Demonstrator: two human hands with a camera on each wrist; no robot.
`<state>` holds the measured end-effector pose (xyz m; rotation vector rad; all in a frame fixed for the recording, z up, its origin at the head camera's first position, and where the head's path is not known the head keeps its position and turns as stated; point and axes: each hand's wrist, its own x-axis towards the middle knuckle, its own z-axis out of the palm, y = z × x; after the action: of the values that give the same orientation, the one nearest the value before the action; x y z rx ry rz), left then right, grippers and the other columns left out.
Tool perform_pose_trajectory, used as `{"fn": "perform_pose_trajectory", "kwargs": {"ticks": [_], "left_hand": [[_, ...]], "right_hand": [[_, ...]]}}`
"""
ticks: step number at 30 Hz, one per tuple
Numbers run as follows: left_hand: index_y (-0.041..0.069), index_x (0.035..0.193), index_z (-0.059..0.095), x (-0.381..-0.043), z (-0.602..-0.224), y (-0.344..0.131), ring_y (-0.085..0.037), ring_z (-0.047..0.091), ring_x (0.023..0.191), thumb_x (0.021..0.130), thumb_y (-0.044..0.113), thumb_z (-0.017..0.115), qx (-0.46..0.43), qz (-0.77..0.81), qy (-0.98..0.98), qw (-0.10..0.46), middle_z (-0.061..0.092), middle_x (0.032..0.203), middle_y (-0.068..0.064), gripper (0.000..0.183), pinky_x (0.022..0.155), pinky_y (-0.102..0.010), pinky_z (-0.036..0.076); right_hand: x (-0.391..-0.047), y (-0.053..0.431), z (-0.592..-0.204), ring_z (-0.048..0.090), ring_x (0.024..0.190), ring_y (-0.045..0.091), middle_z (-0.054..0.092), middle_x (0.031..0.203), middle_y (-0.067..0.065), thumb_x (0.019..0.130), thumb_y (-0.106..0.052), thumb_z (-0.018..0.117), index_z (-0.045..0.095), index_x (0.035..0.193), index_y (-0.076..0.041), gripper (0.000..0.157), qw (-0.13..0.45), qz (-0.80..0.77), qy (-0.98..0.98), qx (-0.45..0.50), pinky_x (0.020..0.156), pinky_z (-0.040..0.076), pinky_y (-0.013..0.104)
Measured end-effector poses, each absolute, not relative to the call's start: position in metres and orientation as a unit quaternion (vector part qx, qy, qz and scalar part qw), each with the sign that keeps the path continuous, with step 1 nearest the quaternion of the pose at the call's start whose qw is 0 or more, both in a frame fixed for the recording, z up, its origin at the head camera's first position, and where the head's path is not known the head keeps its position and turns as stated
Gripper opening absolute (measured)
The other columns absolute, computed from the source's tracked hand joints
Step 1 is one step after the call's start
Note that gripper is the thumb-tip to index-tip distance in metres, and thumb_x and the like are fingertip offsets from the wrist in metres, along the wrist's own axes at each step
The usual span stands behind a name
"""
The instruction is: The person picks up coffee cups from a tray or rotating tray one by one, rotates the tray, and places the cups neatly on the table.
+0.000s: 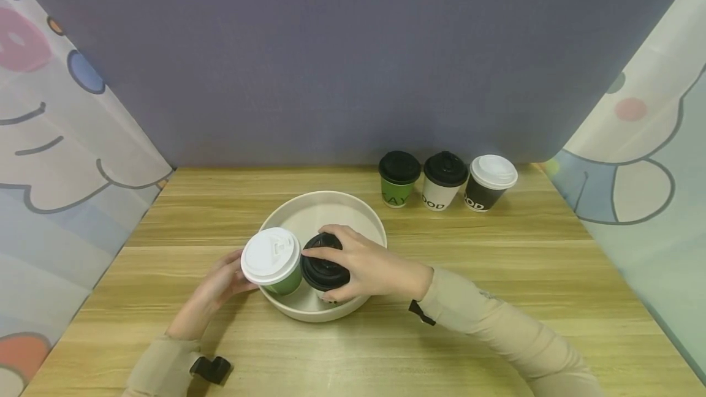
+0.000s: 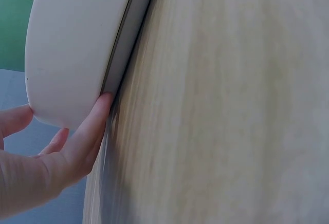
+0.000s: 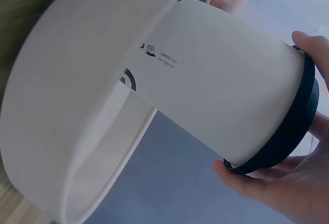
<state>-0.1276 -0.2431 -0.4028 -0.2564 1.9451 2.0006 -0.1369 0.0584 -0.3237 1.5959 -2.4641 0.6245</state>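
Only the left-wrist view shows left hand point(image 2: 56, 167) gripping bowl point(image 2: 72, 44). In head view, right hand point(image 1: 364, 265) grasps black-lidded cup point(image 1: 322, 274) at its nine o'clock.

The right hand point(image 1: 366, 268) partly hides 1 black lid point(image 1: 324, 274); the head view's bottom edge crops 2 sleeves point(image 1: 496, 325).

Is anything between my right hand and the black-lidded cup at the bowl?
Nothing visible: your right hand grips the black-lidded cup around its lid. The white-lidded green cup is beside it, to the left, not between them.
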Motion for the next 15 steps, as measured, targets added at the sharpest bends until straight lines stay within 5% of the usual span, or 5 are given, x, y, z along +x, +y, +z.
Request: {"fn": "perform_pose_trajectory", "kwargs": {"ticks": [15], "left_hand": [[-0.015,0.134,0.007,-0.127,-0.403,-0.242,-0.008,0.057,0.079,0.097,0.015,0.031,-0.089,0.700,0.688,0.167,0.053,0.093,0.001,0.053,0.076,-0.032,0.053]], "right_hand": [[-0.142,0.074,-0.304,0.034,0.118,0.024,0.032,0.129,0.015,0.072,-0.039,0.070,0.048,0.125,-0.019,0.061,0.102,0.240,-0.817,0.515,0.096,0.039,0.035]]}}
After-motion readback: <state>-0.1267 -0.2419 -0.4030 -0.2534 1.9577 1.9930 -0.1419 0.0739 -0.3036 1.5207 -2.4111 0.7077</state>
